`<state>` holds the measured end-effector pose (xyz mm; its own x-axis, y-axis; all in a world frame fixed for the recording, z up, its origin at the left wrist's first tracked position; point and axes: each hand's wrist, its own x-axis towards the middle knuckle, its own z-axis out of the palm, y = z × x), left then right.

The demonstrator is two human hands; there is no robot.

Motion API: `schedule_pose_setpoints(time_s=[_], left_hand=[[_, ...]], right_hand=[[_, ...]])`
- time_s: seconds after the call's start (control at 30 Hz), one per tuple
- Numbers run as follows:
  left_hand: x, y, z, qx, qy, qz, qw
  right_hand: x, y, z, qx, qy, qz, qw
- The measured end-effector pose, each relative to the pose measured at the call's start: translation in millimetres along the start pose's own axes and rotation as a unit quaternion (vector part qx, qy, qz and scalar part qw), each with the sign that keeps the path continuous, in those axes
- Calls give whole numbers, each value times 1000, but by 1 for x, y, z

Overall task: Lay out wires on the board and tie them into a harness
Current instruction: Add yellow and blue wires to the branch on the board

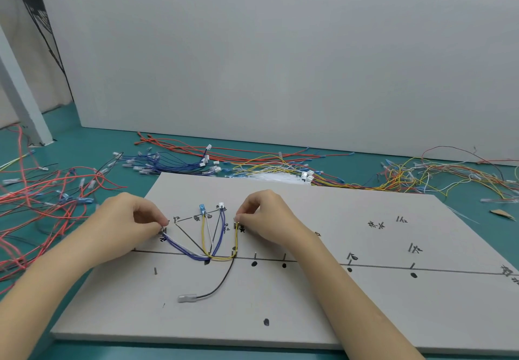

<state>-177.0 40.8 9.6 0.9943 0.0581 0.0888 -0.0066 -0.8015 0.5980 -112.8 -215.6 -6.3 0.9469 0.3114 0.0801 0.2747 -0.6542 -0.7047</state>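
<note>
Evidently laying out, the board (pixel 323 289) carries wires fanning between both grips. Left hand (pixel 126 219) pinches the blue-white wire (pixel 179 247) end at its peg; right hand (pixel 266 216) pinches the yellow wire (pixel 236 240) top, likely seating each branch on its mark.

One head-worn camera looks forward and down, close over the board (pixel 309 298).

Hidden ends and cut-off edges
Fingertips of the left hand (pixel 132 216) and right hand (pixel 264 213) cover the wire ends; board (pixel 365 317) markings blur at far right, where the frame cuts it.
</note>
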Motion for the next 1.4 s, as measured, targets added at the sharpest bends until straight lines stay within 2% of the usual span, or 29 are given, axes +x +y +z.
schedule_pose_setpoints(time_s=[0.1,0.23,0.33,0.43,0.5,1.4], left_hand=[[-2,5,8,21,42,42,998],[5,14,20,-17,90,87,992],[15,18,29,-22,65,103,992],[19,19,42,38,7,127,991],[20,16,48,61,19,141,988],[16,12,51,46,47,144,987]], right_hand=[[-1,1,0,-5,4,-7,1000],[-2,1,-2,10,13,-24,1000],[-2,2,-3,27,28,-29,999],[-2,4,-4,33,23,-24,999],[-2,4,-4,26,10,-21,999],[-2,7,-1,7,1,-21,1000]])
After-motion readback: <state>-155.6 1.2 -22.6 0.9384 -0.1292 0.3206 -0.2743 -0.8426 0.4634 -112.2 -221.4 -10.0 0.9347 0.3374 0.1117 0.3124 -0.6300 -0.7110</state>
